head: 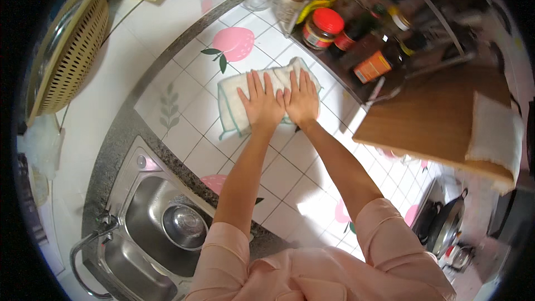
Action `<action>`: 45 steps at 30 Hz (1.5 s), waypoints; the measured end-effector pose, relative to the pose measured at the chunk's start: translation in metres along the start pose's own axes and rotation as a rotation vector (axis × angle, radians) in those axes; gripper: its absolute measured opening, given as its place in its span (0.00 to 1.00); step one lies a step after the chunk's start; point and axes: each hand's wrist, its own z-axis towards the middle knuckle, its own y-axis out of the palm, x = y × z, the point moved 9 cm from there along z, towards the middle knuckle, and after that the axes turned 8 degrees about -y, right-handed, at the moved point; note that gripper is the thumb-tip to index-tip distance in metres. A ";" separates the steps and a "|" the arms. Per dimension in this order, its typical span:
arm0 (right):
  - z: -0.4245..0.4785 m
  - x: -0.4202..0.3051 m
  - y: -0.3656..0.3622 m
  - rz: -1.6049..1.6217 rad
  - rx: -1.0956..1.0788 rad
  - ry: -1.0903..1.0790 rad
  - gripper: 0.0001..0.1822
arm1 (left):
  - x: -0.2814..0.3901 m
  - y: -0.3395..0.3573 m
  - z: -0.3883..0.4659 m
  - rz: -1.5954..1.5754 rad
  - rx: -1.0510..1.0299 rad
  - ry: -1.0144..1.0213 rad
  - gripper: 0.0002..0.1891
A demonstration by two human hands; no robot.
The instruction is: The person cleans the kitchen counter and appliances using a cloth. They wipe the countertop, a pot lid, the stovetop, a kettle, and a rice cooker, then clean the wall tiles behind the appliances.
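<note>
A cream cloth with green edging lies spread on the white countertop covering, which has a grid and pink fruit pattern. Pressed flat on the cloth's middle is my left hand, its fingers spread. My right hand rests palm down beside it, fingers slightly apart, the two thumbs nearly touching. Both hands lie on top of the fabric without gripping it. Folds show at the cloth's upper right corner.
A double steel sink with a metal bowl and a faucet is at lower left. Jars and bottles, one a red-lidded jar, stand on a rack at upper right. A wooden board juts out right; a plastic basket is upper left.
</note>
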 end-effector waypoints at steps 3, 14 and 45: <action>-0.053 0.004 -0.018 0.015 0.034 0.023 0.27 | 0.013 -0.006 -0.051 -0.033 -0.002 0.065 0.28; -0.278 0.025 -0.095 0.121 0.082 0.189 0.28 | 0.069 -0.021 -0.266 0.046 -0.122 0.269 0.29; -0.524 0.353 -0.214 -0.082 0.226 0.893 0.30 | 0.458 0.040 -0.461 -0.107 -0.090 1.036 0.25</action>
